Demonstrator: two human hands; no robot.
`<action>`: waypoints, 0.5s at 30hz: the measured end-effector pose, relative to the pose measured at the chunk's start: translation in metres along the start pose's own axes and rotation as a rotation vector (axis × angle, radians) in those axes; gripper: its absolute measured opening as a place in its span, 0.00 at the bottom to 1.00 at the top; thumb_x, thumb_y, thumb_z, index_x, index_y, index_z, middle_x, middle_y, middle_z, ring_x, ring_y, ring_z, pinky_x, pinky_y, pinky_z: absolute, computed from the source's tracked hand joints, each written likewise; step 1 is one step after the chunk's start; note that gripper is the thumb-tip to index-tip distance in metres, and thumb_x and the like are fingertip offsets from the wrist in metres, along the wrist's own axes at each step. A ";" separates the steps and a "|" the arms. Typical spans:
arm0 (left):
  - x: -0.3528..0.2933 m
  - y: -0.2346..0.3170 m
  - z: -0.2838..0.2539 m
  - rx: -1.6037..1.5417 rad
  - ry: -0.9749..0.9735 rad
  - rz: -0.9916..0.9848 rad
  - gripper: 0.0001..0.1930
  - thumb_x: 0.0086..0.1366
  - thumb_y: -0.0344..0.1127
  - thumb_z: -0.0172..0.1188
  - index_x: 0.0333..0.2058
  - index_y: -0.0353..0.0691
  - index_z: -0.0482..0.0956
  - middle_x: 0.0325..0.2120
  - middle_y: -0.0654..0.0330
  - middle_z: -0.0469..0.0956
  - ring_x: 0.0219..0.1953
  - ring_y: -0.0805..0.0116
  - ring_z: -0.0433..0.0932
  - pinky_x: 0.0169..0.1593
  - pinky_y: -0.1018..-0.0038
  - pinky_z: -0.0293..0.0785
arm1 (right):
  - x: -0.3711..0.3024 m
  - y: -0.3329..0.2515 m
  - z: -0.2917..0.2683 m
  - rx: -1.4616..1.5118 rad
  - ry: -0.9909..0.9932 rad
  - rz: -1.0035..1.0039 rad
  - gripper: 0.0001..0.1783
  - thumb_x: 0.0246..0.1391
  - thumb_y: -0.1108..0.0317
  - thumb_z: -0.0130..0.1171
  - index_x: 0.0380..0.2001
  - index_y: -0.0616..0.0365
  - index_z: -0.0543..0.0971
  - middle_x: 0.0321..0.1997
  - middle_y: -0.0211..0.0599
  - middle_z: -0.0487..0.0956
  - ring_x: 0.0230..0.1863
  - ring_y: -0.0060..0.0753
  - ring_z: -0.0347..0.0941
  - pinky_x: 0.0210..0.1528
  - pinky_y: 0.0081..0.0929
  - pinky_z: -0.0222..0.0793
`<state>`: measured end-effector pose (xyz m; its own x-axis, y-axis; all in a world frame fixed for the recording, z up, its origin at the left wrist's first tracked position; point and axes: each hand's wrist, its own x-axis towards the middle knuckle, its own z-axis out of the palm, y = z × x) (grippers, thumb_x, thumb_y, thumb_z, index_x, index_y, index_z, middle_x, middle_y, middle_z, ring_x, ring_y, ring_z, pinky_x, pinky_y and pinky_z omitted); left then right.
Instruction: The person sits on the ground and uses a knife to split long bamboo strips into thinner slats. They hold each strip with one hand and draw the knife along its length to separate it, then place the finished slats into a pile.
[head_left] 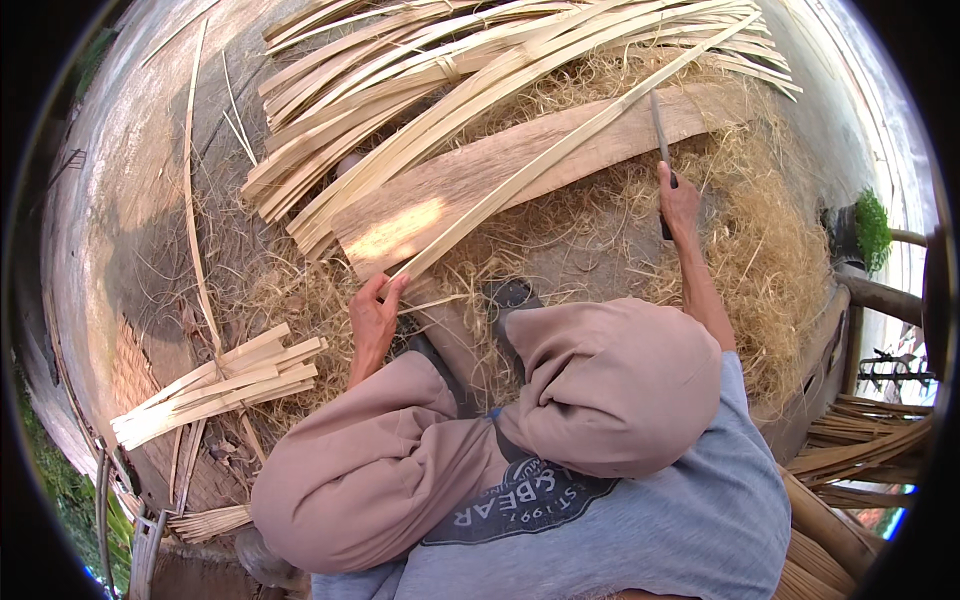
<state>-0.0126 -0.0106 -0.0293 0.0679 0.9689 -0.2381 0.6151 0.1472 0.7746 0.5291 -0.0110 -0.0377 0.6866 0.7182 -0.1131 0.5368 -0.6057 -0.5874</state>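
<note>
My left hand [374, 312] pinches the near end of a long pale bamboo strip [530, 180]. The strip runs diagonally away to the upper right, over a broad wooden board [440, 185]. My right hand [681, 205] is closed around the handle of a long knife [660, 128], whose blade points away from me. The blade lies over the board's right part, close to the strip; whether they touch I cannot tell. Just beyond the board lie bundles of split bamboo strips [400, 100], some tied around the middle.
Curly bamboo shavings [765, 260] cover much of the ground around the board. A smaller bundle of strips [225, 385] lies to my left, near a long single strip [192, 180]. More bamboo strips [865, 440] are stacked at the far right. My bent knees [610, 390] are close in front.
</note>
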 end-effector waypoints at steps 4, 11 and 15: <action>-0.010 -0.001 0.003 0.154 0.077 0.074 0.18 0.71 0.45 0.65 0.29 0.35 0.78 0.16 0.61 0.68 0.20 0.75 0.61 0.25 0.71 0.58 | -0.020 -0.018 -0.004 -0.001 -0.104 -0.073 0.38 0.65 0.35 0.55 0.19 0.62 0.73 0.15 0.36 0.71 0.19 0.32 0.67 0.24 0.39 0.63; -0.012 -0.015 0.010 0.065 0.088 0.120 0.20 0.71 0.47 0.64 0.29 0.35 0.77 0.16 0.61 0.68 0.21 0.74 0.60 0.25 0.71 0.56 | -0.211 -0.108 0.089 -0.022 -0.579 -0.655 0.29 0.62 0.40 0.62 0.30 0.58 0.76 0.28 0.46 0.79 0.30 0.51 0.79 0.34 0.47 0.74; -0.005 0.001 0.009 0.043 0.076 0.101 0.21 0.71 0.48 0.65 0.29 0.34 0.77 0.16 0.63 0.64 0.21 0.77 0.59 0.25 0.71 0.55 | -0.106 -0.052 0.060 -0.130 -0.373 -0.625 0.29 0.63 0.40 0.61 0.27 0.58 0.75 0.27 0.42 0.79 0.27 0.46 0.77 0.29 0.43 0.71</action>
<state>-0.0057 -0.0168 -0.0326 0.0722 0.9908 -0.1140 0.6413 0.0414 0.7662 0.3993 -0.0353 -0.0436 0.0342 0.9972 -0.0670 0.8426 -0.0648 -0.5346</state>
